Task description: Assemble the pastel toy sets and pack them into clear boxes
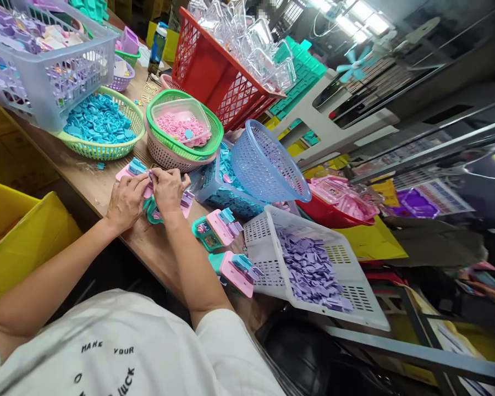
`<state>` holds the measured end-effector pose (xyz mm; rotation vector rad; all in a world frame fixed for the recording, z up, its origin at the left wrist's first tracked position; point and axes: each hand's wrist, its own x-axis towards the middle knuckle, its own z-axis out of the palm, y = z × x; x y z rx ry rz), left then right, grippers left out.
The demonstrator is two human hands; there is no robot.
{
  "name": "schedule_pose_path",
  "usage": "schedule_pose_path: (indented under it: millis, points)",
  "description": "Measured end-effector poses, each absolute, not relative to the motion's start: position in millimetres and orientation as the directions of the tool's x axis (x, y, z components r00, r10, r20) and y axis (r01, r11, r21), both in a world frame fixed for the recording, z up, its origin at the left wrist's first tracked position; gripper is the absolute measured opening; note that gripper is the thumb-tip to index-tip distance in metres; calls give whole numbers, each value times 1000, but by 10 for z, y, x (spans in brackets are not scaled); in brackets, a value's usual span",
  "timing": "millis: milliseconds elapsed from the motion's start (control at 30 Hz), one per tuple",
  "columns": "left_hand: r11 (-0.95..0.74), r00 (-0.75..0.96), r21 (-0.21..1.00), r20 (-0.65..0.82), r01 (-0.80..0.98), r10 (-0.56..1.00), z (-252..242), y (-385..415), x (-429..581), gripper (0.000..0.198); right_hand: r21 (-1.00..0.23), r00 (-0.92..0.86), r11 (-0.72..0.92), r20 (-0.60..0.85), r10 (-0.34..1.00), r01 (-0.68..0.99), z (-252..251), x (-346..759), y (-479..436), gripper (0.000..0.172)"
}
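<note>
Left grip (pixel 127 199), right grip (pixel 168 190), pink toy (pixel 122 172), blue-topped, part-hidden

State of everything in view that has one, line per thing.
Left hand: bent over toy, grip partly hidden
Right hand: fingers bent, grip unclear
Toy: pink side up
Red crate: heaped above rim
White basket: partly filled
Yellow-green basket: filled
Blue basket: tilted
Bottle: upright, capped
Fan: motion unclear
</note>
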<state>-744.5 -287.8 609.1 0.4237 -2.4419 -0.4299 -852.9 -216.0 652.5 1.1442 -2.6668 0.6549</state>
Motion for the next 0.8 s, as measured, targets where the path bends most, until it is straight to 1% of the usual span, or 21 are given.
schedule_pose_path:
  millis: [133, 233, 333, 400, 567, 667, 800]
  points:
    - [903, -778, 384, 500, -194, -380, 6122, -2897, -7456, 48, -399, -748, 635, 289, -598, -662, 6508, -8530, -2173, 24]
    - [910, -798, 352, 472, -219, -375, 6183, -2890, -7464, 48, -431, -761, 637, 237, -604, -639, 6554, -8577, -2180, 23]
    - [909, -822, 354, 436, -219, -368, 6253, -2890, -7475, 48, -395, -749, 648, 199, -632, -651, 6600, -8600, -2182, 24]
    - [916, -839, 341, 418, -210, -348, 6287, -2897, -7475, 47, -352, -736, 653, 206, -645, -670, 6610, -8580, -2188, 25]
    - [952, -873, 222, 394, -212, -287, 6328, -2921, -7429, 51, -251, -703, 657, 278, -655, -711, 6574, -8475, -2212, 28]
    - [961, -886, 167, 379, -218, -267, 6348, -2933, -7406, 54, -248, -720, 676, 260, -644, -694, 6566, -8453, -2219, 30]
    - [966, -886, 145, 386, -216, -256, 6380, -2914, -7403, 55, -300, -759, 698, 269, -592, -651, 6597, -8449, -2199, 27]
